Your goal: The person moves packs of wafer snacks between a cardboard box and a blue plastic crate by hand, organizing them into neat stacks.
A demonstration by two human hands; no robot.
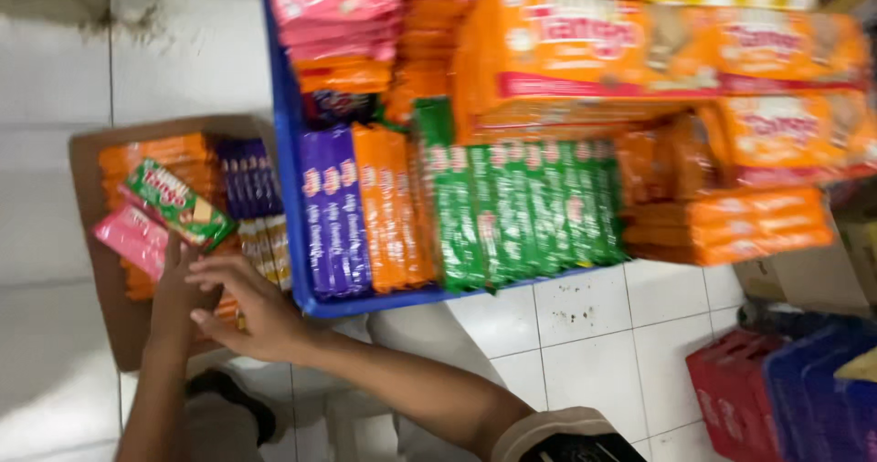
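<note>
View from above of a white tiled floor (pixel 585 320). At left lies a brown cardboard tray (pixel 100 270) holding rows of orange and purple packets; two loose packets rest on top, one green packet (pixel 178 204) and one pink packet (pixel 135 238), touching each other. The left hand (pixel 174 302) lies flat on the tray's contents, fingers (pixel 174 257) extended toward the pink packet and apparently touching its lower edge; they grip nothing. The right hand (pixel 251 311) rests just beside it, fingers loosely curled and empty. To the right stands one blue crate (pixel 290 197), filled with upright purple, orange and green packets (pixel 521 211) and with stacked orange boxes (pixel 594 56); motion blur prevents an exact count. At lower right stand red and blue crates (pixel 786 393).
</note>
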